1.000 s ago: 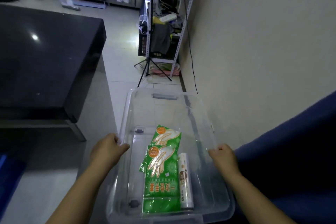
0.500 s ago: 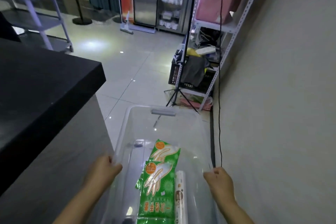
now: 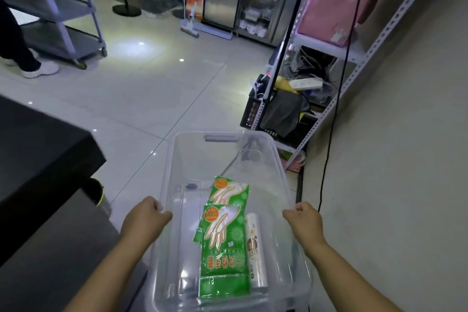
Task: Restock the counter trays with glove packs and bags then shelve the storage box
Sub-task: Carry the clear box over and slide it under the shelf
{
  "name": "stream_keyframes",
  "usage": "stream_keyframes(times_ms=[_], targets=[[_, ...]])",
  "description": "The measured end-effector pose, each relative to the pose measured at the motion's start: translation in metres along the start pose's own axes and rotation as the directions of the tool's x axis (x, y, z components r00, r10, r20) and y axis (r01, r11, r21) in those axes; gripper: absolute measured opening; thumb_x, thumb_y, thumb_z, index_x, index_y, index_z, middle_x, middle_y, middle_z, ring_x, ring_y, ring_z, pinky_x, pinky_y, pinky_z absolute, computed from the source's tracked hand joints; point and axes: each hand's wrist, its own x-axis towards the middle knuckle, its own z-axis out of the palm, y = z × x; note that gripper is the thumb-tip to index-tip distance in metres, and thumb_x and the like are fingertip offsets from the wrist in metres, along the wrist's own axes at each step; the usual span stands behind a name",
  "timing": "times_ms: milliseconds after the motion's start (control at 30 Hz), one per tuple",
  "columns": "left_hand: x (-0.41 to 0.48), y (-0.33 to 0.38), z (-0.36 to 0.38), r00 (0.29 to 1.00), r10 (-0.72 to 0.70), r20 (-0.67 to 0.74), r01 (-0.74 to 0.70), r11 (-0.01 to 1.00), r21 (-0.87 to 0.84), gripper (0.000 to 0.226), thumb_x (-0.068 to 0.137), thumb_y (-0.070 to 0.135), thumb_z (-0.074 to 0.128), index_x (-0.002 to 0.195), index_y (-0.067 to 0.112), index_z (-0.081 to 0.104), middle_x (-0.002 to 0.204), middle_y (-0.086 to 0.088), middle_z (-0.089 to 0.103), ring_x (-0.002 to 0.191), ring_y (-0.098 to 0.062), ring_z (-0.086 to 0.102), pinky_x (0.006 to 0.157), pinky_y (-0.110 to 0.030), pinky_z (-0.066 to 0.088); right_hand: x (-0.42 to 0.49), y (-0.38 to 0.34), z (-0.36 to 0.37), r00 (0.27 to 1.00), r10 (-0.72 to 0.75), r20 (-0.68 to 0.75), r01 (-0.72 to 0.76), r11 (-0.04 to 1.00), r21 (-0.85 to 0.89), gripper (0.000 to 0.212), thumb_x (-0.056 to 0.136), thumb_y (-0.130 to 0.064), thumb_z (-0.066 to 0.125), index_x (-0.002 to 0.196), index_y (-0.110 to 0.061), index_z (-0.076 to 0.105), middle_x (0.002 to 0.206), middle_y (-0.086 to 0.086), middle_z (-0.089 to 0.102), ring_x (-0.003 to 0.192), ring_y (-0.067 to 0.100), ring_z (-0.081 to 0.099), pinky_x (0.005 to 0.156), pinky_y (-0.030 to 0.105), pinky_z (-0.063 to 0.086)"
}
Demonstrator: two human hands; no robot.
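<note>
I carry a clear plastic storage box (image 3: 222, 138) in front of me, above the tiled floor. My left hand (image 3: 144, 219) grips its left rim and my right hand (image 3: 305, 223) grips its right rim. Inside lie two green glove packs (image 3: 222, 238), one overlapping the other, and a white roll of bags (image 3: 254, 251) to their right. The rest of the box's bottom is bare.
A black counter (image 3: 38, 154) juts in at the left. A metal shelving rack (image 3: 326, 58) with a pink bag, cables and a black crate stands ahead on the right against the beige wall. A grey cart (image 3: 63, 15) and a person's leg are at far left.
The view has lifted and swung toward the open floor and the rack; the rack looks nearer. Both hands keep the same hold on the box and its contents have not shifted.
</note>
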Motion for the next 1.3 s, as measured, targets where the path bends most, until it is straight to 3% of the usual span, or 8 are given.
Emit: stream_keyframes(times_ms=[400,633,800,1100,1300], targets=[[0.184,0.112,-0.001,0.998,-0.001,-0.057,-0.001,0.999,-0.035,0.010,0.077,0.018,0.060,0.077,0.014,0.051,0.069,0.000,0.056,0.061,-0.016,0.050,0.049,-0.025,0.029,0.164,-0.103,0.041,0.998,0.037,-0.047,-0.036,0.999,0.007,0.013,0.073,-0.014,0.065,0.075,-0.004,0.056,0.070,0.009,0.058,0.061,0.022,0.052,0.057,0.030,0.039],[0.296,0.161,0.003,0.986,-0.066,-0.152,0.060,0.997,-0.039,0.011,0.077,0.019,0.060,0.079,0.013,0.052,0.071,-0.002,0.056,0.066,-0.024,0.053,0.053,-0.027,0.031,0.293,-0.159,0.096,1.000,-0.007,0.025,0.007,1.000,0.030,0.012,0.074,-0.013,0.066,0.070,-0.008,0.056,0.066,0.005,0.060,0.057,0.018,0.051,0.051,0.026,0.037],[0.362,0.195,-0.005,0.973,-0.107,-0.203,0.087,0.991,-0.104,0.013,0.074,0.021,0.063,0.077,0.016,0.052,0.068,0.005,0.054,0.062,-0.015,0.049,0.050,-0.023,0.029,0.373,-0.209,0.125,0.994,-0.026,0.107,0.019,0.998,0.067,0.010,0.077,-0.003,0.064,0.075,0.002,0.056,0.066,0.012,0.056,0.054,0.022,0.048,0.049,0.025,0.039],[0.484,0.188,-0.043,0.935,-0.263,-0.238,0.212,0.952,-0.220,0.014,0.072,0.022,0.066,0.074,0.019,0.052,0.067,0.011,0.053,0.064,-0.014,0.051,0.050,-0.021,0.030,0.473,-0.324,0.226,0.978,-0.136,0.157,0.140,0.990,-0.016,0.010,0.074,-0.009,0.065,0.068,-0.008,0.058,0.063,0.007,0.059,0.056,0.022,0.050,0.056,0.030,0.040],[0.617,0.176,-0.095,0.943,-0.261,-0.206,0.211,0.949,-0.235,0.022,0.071,0.021,0.068,0.064,0.018,0.047,0.064,0.002,0.052,0.062,-0.020,0.051,0.050,-0.025,0.030,0.533,-0.411,0.326,0.974,-0.159,0.164,0.167,0.985,-0.035,0.010,0.075,-0.013,0.069,0.075,-0.008,0.060,0.070,0.008,0.063,0.063,0.025,0.057,0.063,0.032,0.046]])
